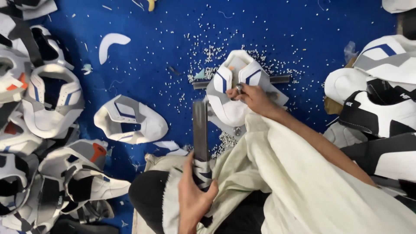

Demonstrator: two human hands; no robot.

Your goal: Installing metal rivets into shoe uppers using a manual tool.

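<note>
1. Blue cloth floor covering [143,56] fills the view from above, strewn with small white punched-out pellets [208,54] and scraps.
2. Right hand [255,99]: fingertips pressed together, pinching a small metal punch tool [239,88] upright against the work.
3. Punch sits on a white shoe upper with blue stripes and grey panels [232,93], near its throat opening. This upper lies at centre frame, resting on a flat grey metal bar [279,79] that runs crosswise beneath it.
4. Left hand [193,197]: fingers curled shut around the tape-wrapped lower end of a long flat steel bar [200,130]; bar points up toward the upper, its far end just beside the upper's left edge.
5. Cream cloth garment [303,182] covers the lap and right forearm.
6. Second white upper with grey trim [130,119] lies alone on the blue cloth, left of centre.
7. Left edge: heap of white, grey and orange uppers [47,130].
8. Right edge: stack of white, black and blue uppers [381,99].
</note>
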